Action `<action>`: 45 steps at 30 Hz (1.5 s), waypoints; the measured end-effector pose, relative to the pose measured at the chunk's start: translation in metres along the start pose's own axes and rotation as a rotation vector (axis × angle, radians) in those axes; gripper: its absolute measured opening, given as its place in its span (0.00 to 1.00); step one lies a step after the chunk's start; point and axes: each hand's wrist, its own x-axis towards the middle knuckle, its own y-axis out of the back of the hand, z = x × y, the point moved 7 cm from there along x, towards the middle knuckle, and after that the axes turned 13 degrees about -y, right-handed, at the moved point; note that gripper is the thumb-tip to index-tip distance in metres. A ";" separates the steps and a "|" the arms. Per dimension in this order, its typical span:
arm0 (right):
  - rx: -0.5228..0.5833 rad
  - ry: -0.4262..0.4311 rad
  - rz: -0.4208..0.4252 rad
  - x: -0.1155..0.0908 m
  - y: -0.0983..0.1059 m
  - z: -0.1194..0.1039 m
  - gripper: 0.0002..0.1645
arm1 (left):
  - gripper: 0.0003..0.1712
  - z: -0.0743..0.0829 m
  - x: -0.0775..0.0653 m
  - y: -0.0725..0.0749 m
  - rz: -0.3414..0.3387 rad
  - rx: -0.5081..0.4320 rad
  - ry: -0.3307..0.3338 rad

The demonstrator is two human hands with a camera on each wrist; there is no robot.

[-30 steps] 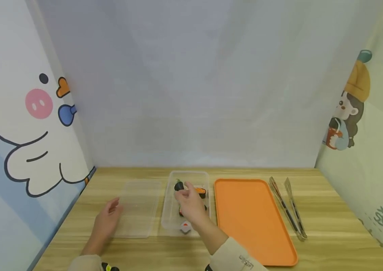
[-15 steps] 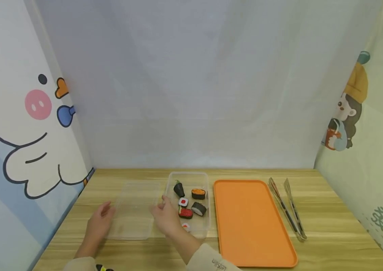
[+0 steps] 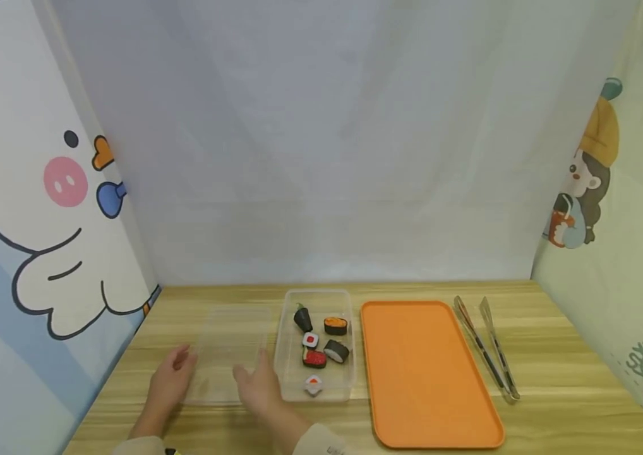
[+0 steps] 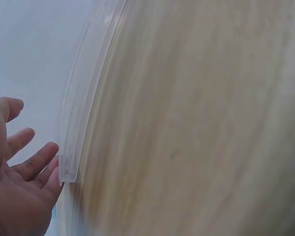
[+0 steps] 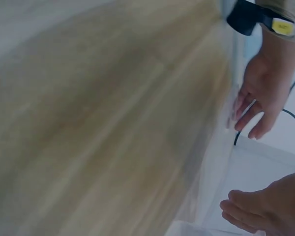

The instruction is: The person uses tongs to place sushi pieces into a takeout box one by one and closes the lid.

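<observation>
A clear plastic lid (image 3: 230,344) lies left of the clear plastic box (image 3: 289,392). My left hand (image 3: 170,381) is at the lid's left edge; in the left wrist view its fingers (image 4: 37,162) are loosely spread, little fingertip right at the lid's corner. Over the lid's right front edge is my right hand (image 3: 261,388), thumb apart from relaxed fingers, holding nothing. Inside the box are toy sushi pieces: a black cone hand roll (image 3: 302,319), an orange-topped roll (image 3: 335,325), a red-topped one (image 3: 314,358), a dark roll (image 3: 336,351) and small white rolls (image 3: 310,340).
Right of the box lies an orange tray (image 3: 429,373). Metal tongs (image 3: 489,351) with dark handles rest beyond the tray's right side. A pale curtain (image 3: 321,158) hangs behind the wooden table (image 3: 571,379), with printed cartoon sheets at both sides.
My right hand has moved left, from over the sushi in the box to the lid's right edge. My left hand has shifted slightly down and left beside the lid.
</observation>
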 end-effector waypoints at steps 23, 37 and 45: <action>-0.006 -0.071 0.086 0.008 -0.005 0.036 0.38 | 0.29 -0.002 -0.002 -0.007 -0.028 0.054 -0.001; 0.010 -0.047 0.064 0.011 -0.008 0.035 0.32 | 0.23 -0.006 -0.007 0.009 0.031 -0.024 0.020; 0.049 -0.021 0.080 0.010 -0.010 0.032 0.30 | 0.22 -0.009 -0.010 0.017 0.041 -0.050 0.044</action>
